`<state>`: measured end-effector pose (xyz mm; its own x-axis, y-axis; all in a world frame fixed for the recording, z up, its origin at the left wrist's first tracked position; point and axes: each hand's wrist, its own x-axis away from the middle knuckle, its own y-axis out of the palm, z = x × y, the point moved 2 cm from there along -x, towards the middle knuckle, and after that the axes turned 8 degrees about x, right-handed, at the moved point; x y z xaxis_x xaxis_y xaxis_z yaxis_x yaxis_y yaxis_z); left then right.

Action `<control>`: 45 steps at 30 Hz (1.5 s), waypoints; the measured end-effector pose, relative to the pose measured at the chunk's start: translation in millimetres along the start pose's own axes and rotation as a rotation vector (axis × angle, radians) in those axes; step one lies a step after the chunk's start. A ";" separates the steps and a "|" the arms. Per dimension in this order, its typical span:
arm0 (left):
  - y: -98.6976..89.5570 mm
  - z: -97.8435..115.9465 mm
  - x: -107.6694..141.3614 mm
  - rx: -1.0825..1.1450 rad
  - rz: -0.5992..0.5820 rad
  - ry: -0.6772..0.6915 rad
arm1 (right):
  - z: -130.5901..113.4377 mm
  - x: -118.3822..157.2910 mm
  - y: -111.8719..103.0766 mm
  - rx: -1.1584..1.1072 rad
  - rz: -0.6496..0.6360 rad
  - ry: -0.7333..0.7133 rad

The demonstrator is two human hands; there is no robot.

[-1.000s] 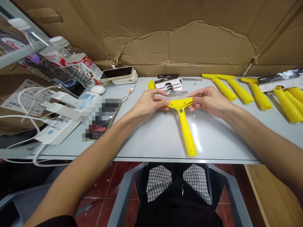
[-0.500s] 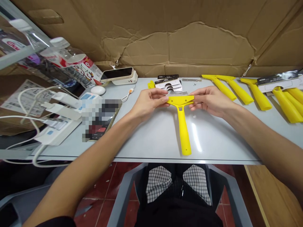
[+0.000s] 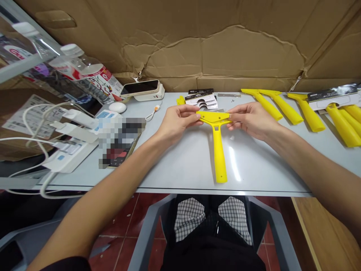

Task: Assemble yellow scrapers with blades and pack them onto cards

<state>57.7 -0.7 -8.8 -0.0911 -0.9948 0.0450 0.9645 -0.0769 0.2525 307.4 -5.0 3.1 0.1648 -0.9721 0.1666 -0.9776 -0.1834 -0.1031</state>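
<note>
A yellow plastic scraper (image 3: 218, 150) lies with its long handle on the table, pointing towards me. My left hand (image 3: 179, 121) pinches the left end of its crosswise head, and my right hand (image 3: 249, 121) pinches the right end. A thin steel blade (image 3: 217, 110) sits along the far edge of the head, mostly hidden behind the yellow plastic. My fingers cover both ends of the head.
Several yellow scrapers (image 3: 308, 116) lie at the right of the pale table (image 3: 180, 177), beside packaged blades (image 3: 200, 99). A phone (image 3: 140, 87) rests on a power bank. A white mouse (image 3: 117, 107), a power strip (image 3: 70, 154) and cables lie left. Cardboard stands behind.
The scraper's handle has swung from slanting to nearly straight towards me. The steel blade, earlier showing clearly, has moved further behind the yellow head. Both hands stay on the head.
</note>
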 end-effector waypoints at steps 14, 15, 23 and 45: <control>3.0 0.2 4.1 0.066 0.022 -0.102 | -5.1 1.8 0.2 -0.003 -0.064 0.019; 3.7 0.0 4.5 0.058 0.032 -0.109 | -5.1 2.0 0.7 -0.003 -0.066 0.023; 6.1 -0.4 7.4 0.026 0.068 -0.071 | -5.4 2.8 2.0 -0.029 -0.127 0.025; 11.0 2.2 8.8 -0.001 -0.067 -0.323 | -3.2 -1.0 -5.7 -0.004 -0.076 -0.022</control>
<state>67.0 -10.1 -3.5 -0.2281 -0.9151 0.3325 0.9539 -0.1416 0.2646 312.3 -2.5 6.6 0.2410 -0.9585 0.1525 -0.9627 -0.2560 -0.0875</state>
